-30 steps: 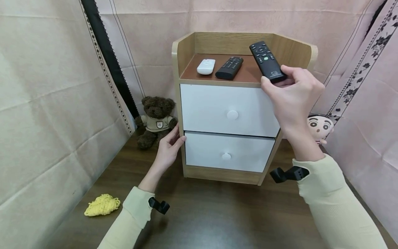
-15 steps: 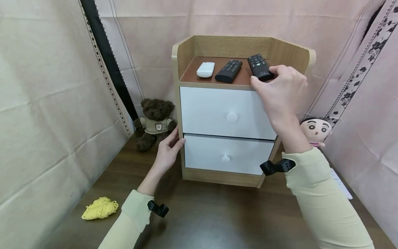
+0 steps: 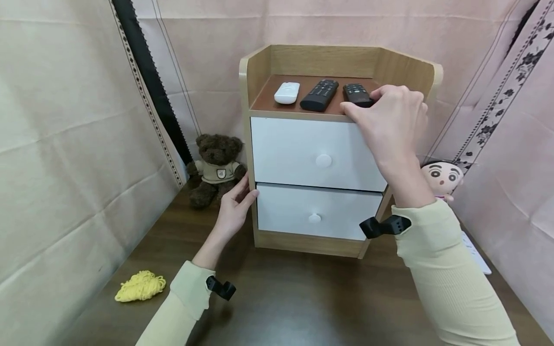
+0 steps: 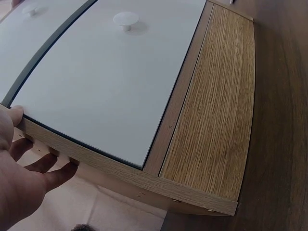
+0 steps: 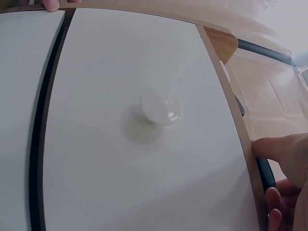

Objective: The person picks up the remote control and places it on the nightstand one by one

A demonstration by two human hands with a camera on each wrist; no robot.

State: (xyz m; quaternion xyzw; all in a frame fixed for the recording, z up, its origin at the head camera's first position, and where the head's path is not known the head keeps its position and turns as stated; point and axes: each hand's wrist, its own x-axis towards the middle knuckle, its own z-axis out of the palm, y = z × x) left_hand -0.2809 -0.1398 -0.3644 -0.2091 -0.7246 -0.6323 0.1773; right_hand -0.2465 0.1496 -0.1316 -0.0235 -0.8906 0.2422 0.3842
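A small wooden cabinet (image 3: 308, 244) with two white drawers stands on the table. On its brown top lie a white remote control (image 3: 286, 92) and a black remote control (image 3: 319, 95). To their right, my right hand (image 3: 391, 122) holds another black remote control (image 3: 357, 94) by its near end, thumb on one side and fingers on the other. That remote lies low at the top surface, its near end hidden by the hand. My left hand (image 3: 232, 209) touches the cabinet's left side; in the left wrist view its thumb rests at the front edge and its fingers against the side panel.
A brown teddy bear (image 3: 216, 170) sits left of the cabinet. A ball of yellow yarn (image 3: 140, 286) lies at the table's left. Beyond the right arm are a cartoon doll (image 3: 441, 178) and a flat white item (image 3: 476, 254). Cloth curtains (image 3: 207, 53) surround the table.
My right hand has lowered the black remote control from above the cabinet and moved it left, down to the top surface beside the other two. The left hand has stayed put.
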